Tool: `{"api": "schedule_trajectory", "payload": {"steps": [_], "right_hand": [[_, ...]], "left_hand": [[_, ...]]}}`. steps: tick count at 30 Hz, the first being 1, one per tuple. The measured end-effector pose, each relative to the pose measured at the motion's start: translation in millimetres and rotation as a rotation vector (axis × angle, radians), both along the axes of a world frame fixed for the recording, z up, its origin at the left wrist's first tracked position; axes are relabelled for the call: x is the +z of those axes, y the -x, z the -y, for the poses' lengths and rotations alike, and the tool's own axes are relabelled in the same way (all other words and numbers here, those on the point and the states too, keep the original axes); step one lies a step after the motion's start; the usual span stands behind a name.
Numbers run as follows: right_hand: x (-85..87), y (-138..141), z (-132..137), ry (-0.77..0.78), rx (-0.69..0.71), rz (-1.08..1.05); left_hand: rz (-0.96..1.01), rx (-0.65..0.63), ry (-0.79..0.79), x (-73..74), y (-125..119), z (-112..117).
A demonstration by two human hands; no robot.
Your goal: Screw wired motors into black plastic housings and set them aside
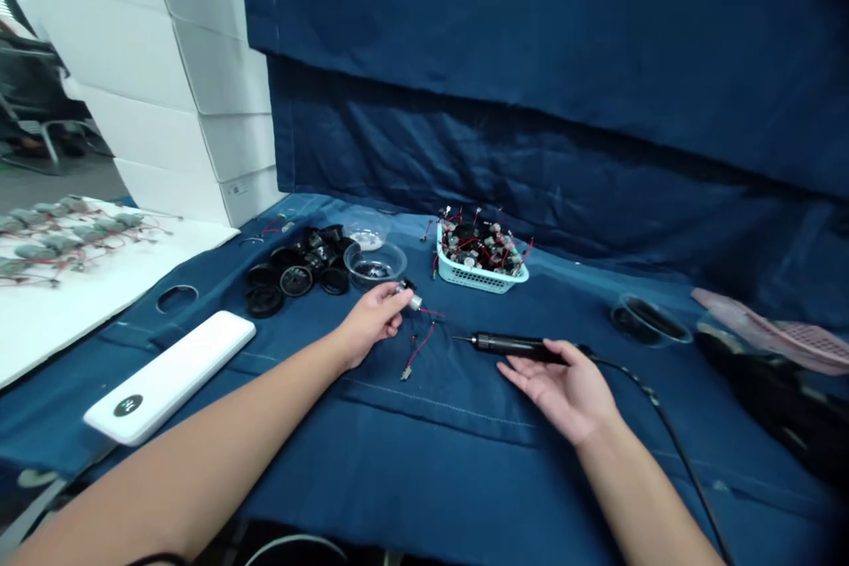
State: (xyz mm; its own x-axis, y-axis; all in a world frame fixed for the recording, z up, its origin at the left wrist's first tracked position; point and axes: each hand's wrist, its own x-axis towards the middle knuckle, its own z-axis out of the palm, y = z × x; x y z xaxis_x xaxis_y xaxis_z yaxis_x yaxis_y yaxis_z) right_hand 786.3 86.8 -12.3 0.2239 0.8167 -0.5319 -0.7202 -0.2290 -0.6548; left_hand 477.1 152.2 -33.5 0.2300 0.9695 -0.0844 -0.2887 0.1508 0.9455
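Note:
Between the fingers of my left hand point(375, 321) is a small silver motor point(415, 302) with a black part at its upper end. Red and dark wires point(424, 343) trail from it, ending in a small connector point(406, 373) over the cloth. My right hand point(563, 385) holds a black corded electric screwdriver point(521, 347), thumb on top and fingers beneath. Its thin bit points left, toward the wires, with a gap between bit and motor. The cable runs off behind my right wrist.
A light-blue basket point(481, 281) holds several wired motors. Black round caps point(295, 280) are piled left of a clear bowl point(375, 265). A white power bank-like device point(172, 376) lies left. Right are a dark-filled tub point(650, 320) and pink basket point(776, 332). White boxes point(192, 62) stand back left.

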Motion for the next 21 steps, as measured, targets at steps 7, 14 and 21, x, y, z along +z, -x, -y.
{"api": "schedule_trajectory", "payload": {"steps": [7,14,21], "right_hand": [[-2.5,-26.9,21.0,0.058,0.252,0.065],[1.3,-44.8,35.1,0.212,0.419,0.223],[2.8,4.0,27.2,-0.153,0.481,0.844]], "left_hand": [[-0.086,-0.030,-0.099,-6.4,-3.8,-1.4],[-0.063,-0.114,-0.144,-7.4,-7.3,-1.8],[0.168,-0.274,0.028,1.7,-4.9,4.4]]}}
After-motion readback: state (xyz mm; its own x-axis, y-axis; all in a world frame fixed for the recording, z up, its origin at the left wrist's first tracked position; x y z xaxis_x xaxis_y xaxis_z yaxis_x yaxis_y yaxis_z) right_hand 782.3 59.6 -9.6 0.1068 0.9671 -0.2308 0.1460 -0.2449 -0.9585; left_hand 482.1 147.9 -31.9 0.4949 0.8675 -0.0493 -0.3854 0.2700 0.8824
